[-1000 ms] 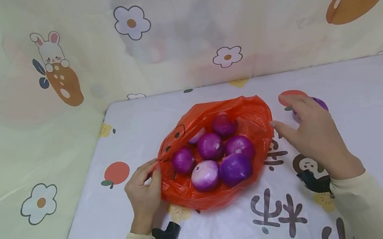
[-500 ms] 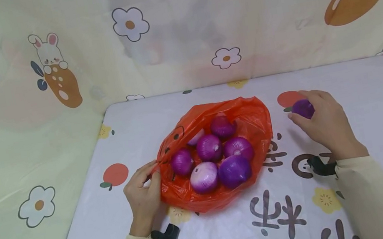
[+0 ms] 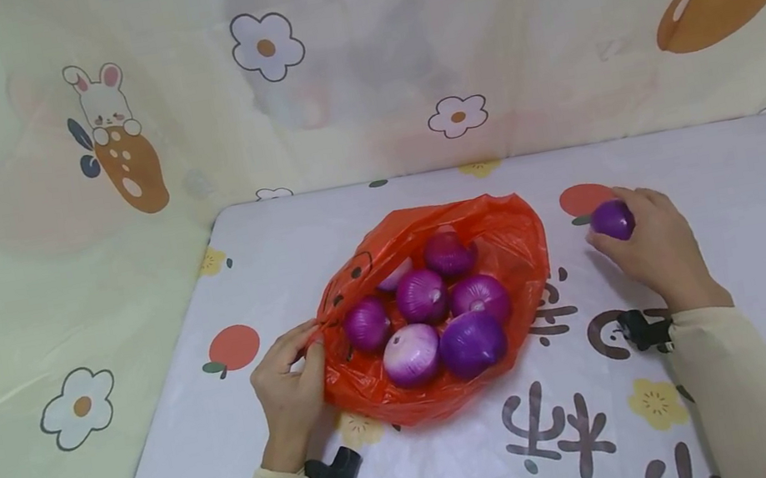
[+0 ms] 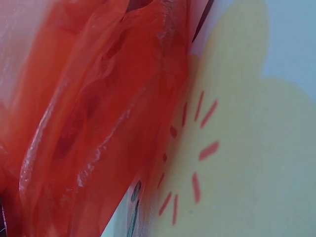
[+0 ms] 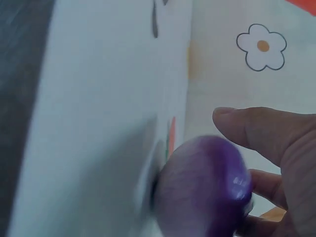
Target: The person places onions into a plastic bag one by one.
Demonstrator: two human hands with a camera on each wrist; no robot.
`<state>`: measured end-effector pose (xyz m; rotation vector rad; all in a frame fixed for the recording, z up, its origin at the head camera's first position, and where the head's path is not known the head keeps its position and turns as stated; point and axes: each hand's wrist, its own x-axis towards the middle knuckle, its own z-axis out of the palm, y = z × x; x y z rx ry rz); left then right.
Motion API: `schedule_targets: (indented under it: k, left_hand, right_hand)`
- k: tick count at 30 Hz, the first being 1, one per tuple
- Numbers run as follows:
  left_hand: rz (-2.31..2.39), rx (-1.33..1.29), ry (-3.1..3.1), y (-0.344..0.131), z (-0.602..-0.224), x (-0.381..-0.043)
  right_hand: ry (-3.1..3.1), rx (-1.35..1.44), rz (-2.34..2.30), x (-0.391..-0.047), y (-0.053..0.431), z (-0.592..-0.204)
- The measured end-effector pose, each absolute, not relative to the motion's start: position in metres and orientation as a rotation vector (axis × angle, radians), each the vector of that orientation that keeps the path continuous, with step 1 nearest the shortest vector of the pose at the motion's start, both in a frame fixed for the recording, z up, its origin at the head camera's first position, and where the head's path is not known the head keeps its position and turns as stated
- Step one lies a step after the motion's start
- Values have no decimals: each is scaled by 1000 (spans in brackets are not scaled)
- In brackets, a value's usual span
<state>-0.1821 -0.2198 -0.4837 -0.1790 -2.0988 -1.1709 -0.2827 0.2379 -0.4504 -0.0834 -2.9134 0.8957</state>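
My left hand (image 3: 291, 385) pinches the left edge of a red plastic bag (image 3: 448, 401), whose mouth faces up. Several red onions (image 3: 421, 296) lie inside, one of them paler and whitish (image 3: 411, 355). In the left wrist view, folds of the bag (image 4: 98, 123) fill the left half; that hand is out of sight there. Right of the bag, my right hand (image 3: 658, 248) has thumb and fingers around a single purple onion (image 3: 612, 221). The right wrist view shows this onion (image 5: 205, 190) close to the tablecloth, the thumb (image 5: 261, 128) above it and fingertips behind it.
A white tablecloth (image 3: 187, 475) printed with fruit, flowers and lettering covers the table. Behind and to the left hangs a pale patterned cloth (image 3: 343, 93). Black wrist mounts (image 3: 334, 469) sit at both sleeves.
My right hand has moved from beside the bag's right edge rightward to the lone onion, and its fingers have come around it. The left hand and bag stay in place.
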Motion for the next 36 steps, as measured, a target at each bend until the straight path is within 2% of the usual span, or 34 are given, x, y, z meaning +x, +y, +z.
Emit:
schedule_targets:
  k: [20,36]
  left_hand:
    - [-1171,-175,-2122,-220,-480,-180]
    - [-1173,-180,-2125,-220,-478,-180]
  right_hand:
    - [-2889,-147,939,-284,244,-458]
    - [-2748,-13,936,-272,218,-423]
